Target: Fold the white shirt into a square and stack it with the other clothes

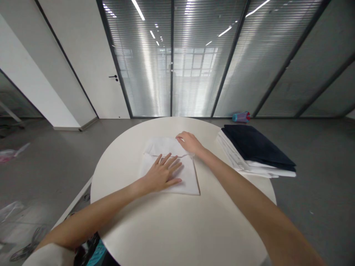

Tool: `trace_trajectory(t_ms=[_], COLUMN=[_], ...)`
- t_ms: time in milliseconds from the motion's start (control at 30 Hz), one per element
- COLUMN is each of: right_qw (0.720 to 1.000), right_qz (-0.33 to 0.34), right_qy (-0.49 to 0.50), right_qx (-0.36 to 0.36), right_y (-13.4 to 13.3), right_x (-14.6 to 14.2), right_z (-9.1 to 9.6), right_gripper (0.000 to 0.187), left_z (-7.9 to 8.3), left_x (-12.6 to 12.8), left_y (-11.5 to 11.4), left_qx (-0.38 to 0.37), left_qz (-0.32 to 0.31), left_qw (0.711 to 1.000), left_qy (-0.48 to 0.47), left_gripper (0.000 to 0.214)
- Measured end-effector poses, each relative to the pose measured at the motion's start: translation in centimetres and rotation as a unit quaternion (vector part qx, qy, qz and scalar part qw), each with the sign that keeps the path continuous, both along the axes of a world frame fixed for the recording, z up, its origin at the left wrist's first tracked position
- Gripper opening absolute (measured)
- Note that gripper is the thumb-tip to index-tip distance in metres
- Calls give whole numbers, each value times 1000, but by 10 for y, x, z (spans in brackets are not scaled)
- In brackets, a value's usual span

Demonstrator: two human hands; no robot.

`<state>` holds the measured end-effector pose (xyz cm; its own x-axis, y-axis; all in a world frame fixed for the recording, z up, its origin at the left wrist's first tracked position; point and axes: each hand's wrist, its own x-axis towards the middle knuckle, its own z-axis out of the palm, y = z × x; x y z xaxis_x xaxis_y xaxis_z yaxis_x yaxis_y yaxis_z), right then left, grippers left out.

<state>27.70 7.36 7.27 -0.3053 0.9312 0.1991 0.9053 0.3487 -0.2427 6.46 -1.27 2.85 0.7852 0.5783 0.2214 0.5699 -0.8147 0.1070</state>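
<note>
A folded white garment [188,176] lies in the middle of a round white table [166,225]. My left hand [163,173] rests flat on it with the fingers spread, pressing the cloth down. My right hand [188,142] is at the garment's far edge, fingers curled and pinching the fabric there. Part of the garment is hidden under both hands.
A stack of folded clothes [257,153], dark navy on top and white below, sits at the table's right edge. A small blue and pink bottle [240,117] lies on the floor by the glass wall. Plastic bags [11,153] lie on the grey floor at left.
</note>
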Motion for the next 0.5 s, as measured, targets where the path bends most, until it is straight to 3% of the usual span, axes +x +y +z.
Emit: trace_trajectory(t_ms=[100, 200, 367, 500], right_qw=[997, 989, 977, 980], right_qz=[15, 23, 25, 24], right_qy=[-32, -58, -84, -90], right_qx=[-69, -132, -197, -178], right_y=[52, 86, 103, 101], right_x=[-7, -14, -17, -20], right_z=[4, -3, -13, -1], right_gripper=[32, 29, 34, 40], left_z=[-8, -16, -14, -12], left_x=[12, 13, 10, 10], left_y=[7, 11, 11, 12], left_qx=[-35, -54, -64, -84], left_qz=[-21, -29, -31, -35], left_qw=[999, 998, 997, 995], left_qy=[0, -6, -28, -51], left_gripper=[67, 65, 63, 64])
